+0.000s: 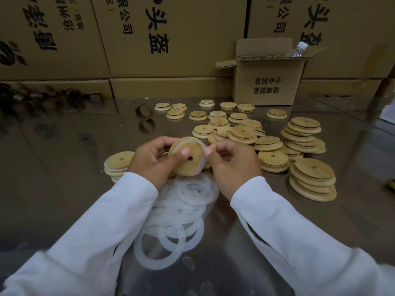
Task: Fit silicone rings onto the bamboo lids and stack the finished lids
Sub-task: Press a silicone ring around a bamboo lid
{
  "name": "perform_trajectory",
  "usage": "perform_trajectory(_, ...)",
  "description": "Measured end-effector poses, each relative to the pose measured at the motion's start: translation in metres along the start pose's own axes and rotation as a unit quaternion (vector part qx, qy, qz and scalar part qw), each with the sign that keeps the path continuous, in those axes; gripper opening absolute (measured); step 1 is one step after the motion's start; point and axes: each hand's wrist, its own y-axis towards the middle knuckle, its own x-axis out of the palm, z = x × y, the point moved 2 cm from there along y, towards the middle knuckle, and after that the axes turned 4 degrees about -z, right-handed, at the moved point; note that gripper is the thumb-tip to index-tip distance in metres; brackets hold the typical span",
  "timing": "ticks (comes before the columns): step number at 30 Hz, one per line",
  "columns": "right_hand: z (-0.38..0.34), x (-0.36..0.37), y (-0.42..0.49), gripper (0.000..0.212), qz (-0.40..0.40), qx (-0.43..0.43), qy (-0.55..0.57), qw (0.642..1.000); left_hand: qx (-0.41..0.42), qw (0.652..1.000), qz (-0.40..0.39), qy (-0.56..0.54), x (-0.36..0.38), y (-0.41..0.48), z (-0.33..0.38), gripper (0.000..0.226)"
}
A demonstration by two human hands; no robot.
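My left hand (152, 160) gripped the bamboo lid (188, 157) at frame centre; my right hand's fingers (208, 151) pinched the silicone ring (204, 146), best seated evenly around the rim.

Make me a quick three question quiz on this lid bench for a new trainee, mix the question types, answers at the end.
1. True or false: both hands grip one bamboo lid.
2. Where does the pile of silicone rings lie? A) inside the open carton B) on the table, near the person, below the hands C) on the lid stacks at the right
3. Fill in: a plastic ______ pokes out of the open carton.

Key: 1 true; 2 B; 3 bottle. The left hand and right hand grip the lid's edge, a ring half on it.
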Motion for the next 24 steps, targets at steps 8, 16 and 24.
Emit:
perform_trajectory(8, 0.003, -0.002, 0.006, 0.019, -0.02, 0.037, 0.027, 0.999, 0.026, 1.0, -0.006, 0.009, 0.002, 0.0, 0.002, 0.024)
perform_trajectory(16, 0.004, -0.004, 0.007, 0.021, -0.021, 0.032, 0.05, 0.998, 0.028, 1.0, -0.001, -0.005, 0.001, 0.001, 0.001, 0.025)
perform_trajectory(24, 0.005, 0.009, -0.001, 0.01, -0.018, 0.012, 0.06, 0.998, -0.007, 0.997, 0.034, -0.062, -0.003, 0.006, -0.005, 0.012)
